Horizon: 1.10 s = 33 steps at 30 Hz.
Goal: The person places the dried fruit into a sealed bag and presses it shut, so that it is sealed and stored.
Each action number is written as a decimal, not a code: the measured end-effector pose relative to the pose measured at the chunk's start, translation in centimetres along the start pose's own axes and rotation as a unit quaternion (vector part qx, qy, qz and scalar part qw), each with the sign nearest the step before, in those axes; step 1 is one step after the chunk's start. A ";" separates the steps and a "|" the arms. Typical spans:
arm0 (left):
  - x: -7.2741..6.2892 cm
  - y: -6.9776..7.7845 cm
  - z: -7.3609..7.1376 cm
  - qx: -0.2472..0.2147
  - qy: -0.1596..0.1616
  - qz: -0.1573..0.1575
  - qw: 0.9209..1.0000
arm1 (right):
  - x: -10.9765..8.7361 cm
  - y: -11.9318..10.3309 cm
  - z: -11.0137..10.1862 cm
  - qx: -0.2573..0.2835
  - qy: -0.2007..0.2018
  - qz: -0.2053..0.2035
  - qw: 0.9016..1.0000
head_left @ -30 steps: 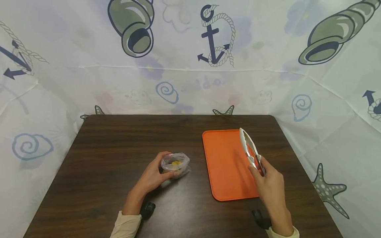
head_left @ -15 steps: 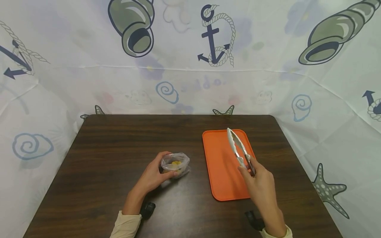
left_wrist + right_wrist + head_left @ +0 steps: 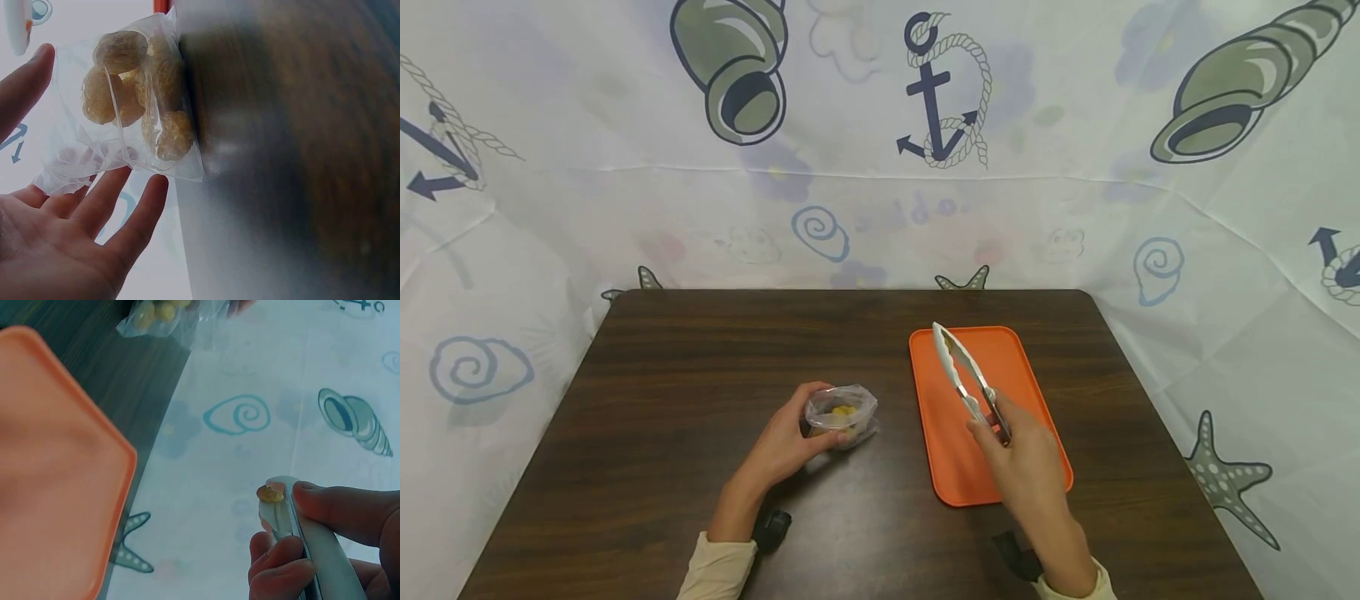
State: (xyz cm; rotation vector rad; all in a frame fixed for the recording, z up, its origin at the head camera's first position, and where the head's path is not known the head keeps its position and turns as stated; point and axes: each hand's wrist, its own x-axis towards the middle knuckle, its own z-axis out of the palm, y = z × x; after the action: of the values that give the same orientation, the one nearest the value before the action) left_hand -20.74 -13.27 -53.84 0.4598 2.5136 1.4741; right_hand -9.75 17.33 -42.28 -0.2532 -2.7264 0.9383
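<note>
My left hand [image 3: 786, 437] holds an upright clear plastic bag [image 3: 853, 423] on the table, thumb on one side and fingers on the other. Through its wall in the left wrist view show several round, tan, wrinkled pieces [image 3: 100, 97]. White-tipped metal tongs [image 3: 955, 360] are in my right hand [image 3: 1030, 458], held above the orange tray [image 3: 977, 479] with their tips pointing away from me. In the right wrist view a small golden-brown piece [image 3: 270, 494] shows at the tongs' tip.
The tray lies on the right half of a dark wood-grain table [image 3: 700, 358], to the right of the bag. A pale printed cloth [image 3: 865, 150] hangs behind the table and along both sides.
My right hand has moved left with the tongs, from the tray's right side toward its left edge. The left hand and the bag have stayed put.
</note>
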 end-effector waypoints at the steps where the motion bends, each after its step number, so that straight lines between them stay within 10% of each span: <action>1: 0.0 0.0 0.0 -0.001 0.000 0.000 1.000 | 0.0 -0.2 0.1 -0.003 0.002 -0.007 1.000; 19: 0.0 0.1 0.0 -0.001 -0.001 -0.010 1.000 | -0.8 -3.3 2.7 -0.010 0.030 -0.132 0.991; 33: 0.1 -0.1 0.1 0.002 0.011 0.014 1.000 | -1.7 -5.4 4.7 -0.022 -0.015 -0.151 0.988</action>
State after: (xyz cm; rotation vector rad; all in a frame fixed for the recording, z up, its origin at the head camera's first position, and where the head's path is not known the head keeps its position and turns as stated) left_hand -20.81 -13.22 -54.00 0.4829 2.5365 1.4930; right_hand -9.94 9.95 -42.78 0.1647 -2.7102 0.8016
